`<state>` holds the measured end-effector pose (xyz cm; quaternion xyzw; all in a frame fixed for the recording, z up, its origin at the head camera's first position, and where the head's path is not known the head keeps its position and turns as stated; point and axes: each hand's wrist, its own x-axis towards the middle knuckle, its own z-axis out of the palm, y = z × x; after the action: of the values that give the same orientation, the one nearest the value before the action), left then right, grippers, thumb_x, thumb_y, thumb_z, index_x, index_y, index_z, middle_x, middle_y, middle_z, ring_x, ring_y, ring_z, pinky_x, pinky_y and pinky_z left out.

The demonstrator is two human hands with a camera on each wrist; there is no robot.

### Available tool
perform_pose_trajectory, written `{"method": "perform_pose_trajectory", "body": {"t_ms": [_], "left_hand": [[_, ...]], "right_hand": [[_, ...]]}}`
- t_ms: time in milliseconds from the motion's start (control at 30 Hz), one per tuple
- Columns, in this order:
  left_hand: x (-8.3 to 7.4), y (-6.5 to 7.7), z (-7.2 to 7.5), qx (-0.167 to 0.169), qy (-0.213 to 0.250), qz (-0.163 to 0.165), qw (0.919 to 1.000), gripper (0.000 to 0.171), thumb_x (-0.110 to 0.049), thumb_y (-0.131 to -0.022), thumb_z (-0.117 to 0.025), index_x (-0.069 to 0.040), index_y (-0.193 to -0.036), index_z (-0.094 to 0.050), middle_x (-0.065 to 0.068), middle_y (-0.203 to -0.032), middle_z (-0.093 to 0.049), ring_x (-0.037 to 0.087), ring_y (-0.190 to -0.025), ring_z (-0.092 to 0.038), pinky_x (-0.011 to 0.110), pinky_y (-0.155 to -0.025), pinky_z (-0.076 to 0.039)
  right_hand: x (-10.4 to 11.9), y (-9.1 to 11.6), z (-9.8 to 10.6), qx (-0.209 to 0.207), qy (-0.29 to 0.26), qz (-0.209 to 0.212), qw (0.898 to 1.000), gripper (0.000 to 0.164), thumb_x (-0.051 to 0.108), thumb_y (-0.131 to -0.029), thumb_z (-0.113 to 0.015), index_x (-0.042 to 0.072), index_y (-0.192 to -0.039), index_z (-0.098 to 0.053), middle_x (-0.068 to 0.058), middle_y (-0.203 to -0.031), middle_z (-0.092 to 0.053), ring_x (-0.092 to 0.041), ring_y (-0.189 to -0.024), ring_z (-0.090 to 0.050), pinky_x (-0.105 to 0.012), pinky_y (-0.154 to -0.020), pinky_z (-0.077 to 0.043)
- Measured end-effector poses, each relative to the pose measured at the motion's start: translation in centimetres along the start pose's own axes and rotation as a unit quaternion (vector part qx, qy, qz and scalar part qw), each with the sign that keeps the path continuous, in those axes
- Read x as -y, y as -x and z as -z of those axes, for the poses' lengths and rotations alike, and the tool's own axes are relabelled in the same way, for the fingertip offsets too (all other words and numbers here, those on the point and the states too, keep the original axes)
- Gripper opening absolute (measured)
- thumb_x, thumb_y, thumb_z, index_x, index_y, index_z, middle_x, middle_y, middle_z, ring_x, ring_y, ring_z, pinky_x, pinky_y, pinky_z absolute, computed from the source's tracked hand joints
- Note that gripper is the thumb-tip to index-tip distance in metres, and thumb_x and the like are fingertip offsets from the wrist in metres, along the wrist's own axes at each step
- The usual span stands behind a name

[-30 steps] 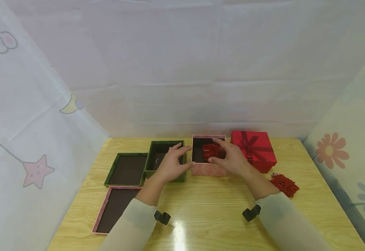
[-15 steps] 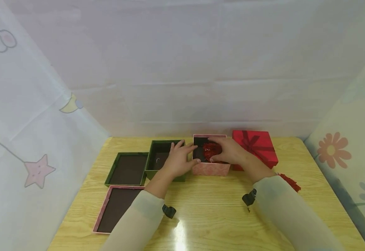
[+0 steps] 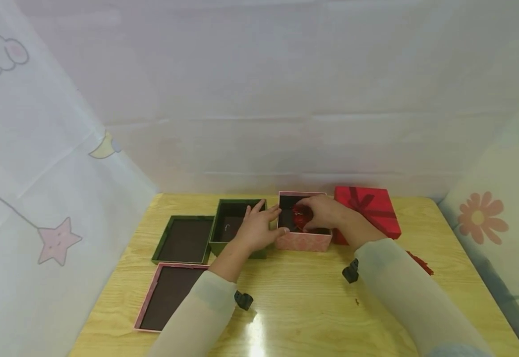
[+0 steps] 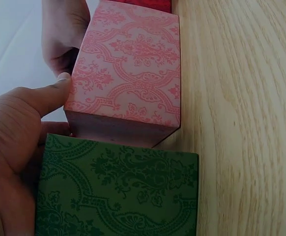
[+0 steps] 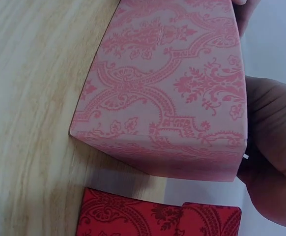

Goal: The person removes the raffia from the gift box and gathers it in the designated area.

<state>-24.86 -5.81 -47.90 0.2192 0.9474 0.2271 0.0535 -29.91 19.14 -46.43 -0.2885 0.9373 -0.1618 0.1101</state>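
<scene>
A pink patterned gift box (image 3: 304, 242), lidless with a dark inside, stands at the back of the table. Inside it lies a clump of red shredded paper (image 3: 302, 216). My right hand (image 3: 328, 213) reaches down into the box, thumb and fingers curled round the clump; the right wrist view hides its fingertips behind the wall. My left hand (image 3: 259, 229) holds the box's near left corner, thumb (image 4: 59, 88) at the rim and the other fingers along the left side. Close beside it stands a green patterned box (image 4: 118, 191), also lidless.
A red gift box with a dark bow (image 3: 368, 208) stands right of the pink one. More red shredded paper (image 3: 420, 263) lies behind the right sleeve. At left lie an upturned green lid (image 3: 183, 240) and pink lid (image 3: 170, 295). A cloth wall hangs behind.
My right hand has gone deeper into the pink box and its fingers have closed in on the red shredded paper. My left hand has moved slightly right, onto the box's corner.
</scene>
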Motion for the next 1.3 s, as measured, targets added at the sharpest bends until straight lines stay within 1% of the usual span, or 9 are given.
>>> {"method": "perform_pose_trajectory", "body": {"t_ms": [200, 433, 500, 600, 700, 900, 1067, 1200, 1300], "left_hand": [[0.1, 0.5, -0.3, -0.003, 0.009, -0.005, 0.9999, 0.075, -0.059, -0.098, -0.064, -0.016, -0.157, -0.048, -0.005, -0.165, -0.038, 0.031, -0.159, -0.014, 0.063, -0.125, -0.005], [0.1, 0.9, -0.3, -0.009, 0.018, -0.015, 0.9997, 0.075, -0.059, -0.097, -0.065, -0.015, -0.156, -0.049, -0.004, -0.164, -0.040, 0.032, -0.159, -0.014, 0.063, -0.125, -0.006], [0.0, 0.8, -0.4, -0.009, 0.016, -0.019, 0.9997, 0.076, -0.060, -0.097, -0.064, -0.015, -0.156, -0.049, -0.005, -0.163, -0.040, 0.031, -0.159, -0.014, 0.063, -0.125, -0.006], [-0.1, 0.9, -0.5, -0.007, 0.012, -0.017, 0.9998, 0.075, -0.060, -0.097, -0.064, -0.016, -0.157, -0.049, -0.006, -0.163, -0.040, 0.030, -0.159, -0.014, 0.062, -0.126, -0.006], [-0.2, 0.9, -0.5, -0.009, 0.008, -0.015, 0.9998, 0.075, -0.060, -0.097, -0.064, -0.017, -0.156, -0.049, -0.007, -0.162, -0.040, 0.029, -0.159, -0.014, 0.062, -0.126, -0.006], [-0.3, 1.0, -0.3, -0.015, 0.005, -0.018, 0.9997, 0.075, -0.060, -0.097, -0.065, -0.017, -0.156, -0.050, -0.004, -0.162, -0.043, 0.029, -0.159, -0.015, 0.063, -0.125, -0.006], [-0.4, 1.0, -0.1, -0.004, -0.003, -0.016, 0.9999, 0.075, -0.062, -0.097, -0.064, -0.018, -0.156, -0.050, -0.005, -0.162, -0.044, 0.028, -0.159, -0.012, 0.063, -0.125, -0.004], [-0.6, 0.8, 0.0, 0.004, -0.018, -0.009, 0.9998, 0.076, -0.063, -0.096, -0.063, -0.020, -0.157, -0.049, -0.010, -0.161, -0.043, 0.026, -0.160, -0.010, 0.062, -0.126, -0.003], [-0.6, 0.7, 0.1, 0.007, -0.024, -0.010, 0.9996, 0.076, -0.064, -0.097, -0.062, -0.021, -0.157, -0.048, -0.011, -0.162, -0.042, 0.025, -0.160, -0.009, 0.062, -0.126, -0.004]], "right_hand": [[0.0, -0.9, -0.5, 0.029, 0.044, 0.010, 0.999, 0.071, 0.027, -0.074, -0.096, 0.012, -0.137, -0.068, -0.003, -0.124, -0.071, -0.024, -0.112, -0.066, -0.047, -0.101, -0.053], [0.8, -1.6, -0.4, 0.072, 0.077, 0.028, 0.994, 0.063, 0.018, -0.076, -0.094, 0.014, -0.134, -0.070, -0.002, -0.119, -0.073, -0.024, -0.108, -0.067, -0.046, -0.099, -0.055], [0.9, -1.6, -0.4, 0.088, 0.078, 0.030, 0.993, 0.060, 0.017, -0.076, -0.095, 0.015, -0.132, -0.072, 0.000, -0.114, -0.074, -0.021, -0.103, -0.067, -0.044, -0.096, -0.056], [0.8, -1.7, -0.6, 0.107, 0.087, 0.023, 0.990, 0.054, 0.017, -0.076, -0.095, 0.019, -0.125, -0.074, 0.004, -0.101, -0.073, -0.017, -0.092, -0.066, -0.042, -0.091, -0.057], [0.6, -1.8, -0.9, 0.119, 0.108, 0.012, 0.987, 0.048, 0.020, -0.075, -0.095, 0.022, -0.119, -0.075, 0.006, -0.092, -0.070, -0.017, -0.087, -0.063, -0.041, -0.088, -0.057], [0.4, -1.8, -1.0, 0.141, 0.157, -0.004, 0.978, 0.037, 0.016, -0.084, -0.086, 0.023, -0.119, -0.074, 0.001, -0.093, -0.069, -0.020, -0.088, -0.063, -0.045, -0.089, -0.058], [0.6, -1.5, -0.8, 0.151, 0.172, -0.007, 0.973, 0.035, 0.009, -0.089, -0.079, 0.021, -0.122, -0.075, -0.003, -0.096, -0.070, -0.022, -0.088, -0.063, -0.047, -0.091, -0.058], [0.5, -1.6, -0.7, 0.158, 0.177, -0.001, 0.971, 0.029, 0.005, -0.092, -0.075, 0.019, -0.117, -0.076, -0.003, -0.095, -0.070, -0.022, -0.087, -0.064, -0.046, -0.091, -0.058], [0.3, -1.7, -0.8, 0.158, 0.183, 0.004, 0.970, 0.022, 0.005, -0.092, -0.073, 0.019, -0.109, -0.077, -0.002, -0.092, -0.069, -0.021, -0.086, -0.064, -0.045, -0.089, -0.058]]}}
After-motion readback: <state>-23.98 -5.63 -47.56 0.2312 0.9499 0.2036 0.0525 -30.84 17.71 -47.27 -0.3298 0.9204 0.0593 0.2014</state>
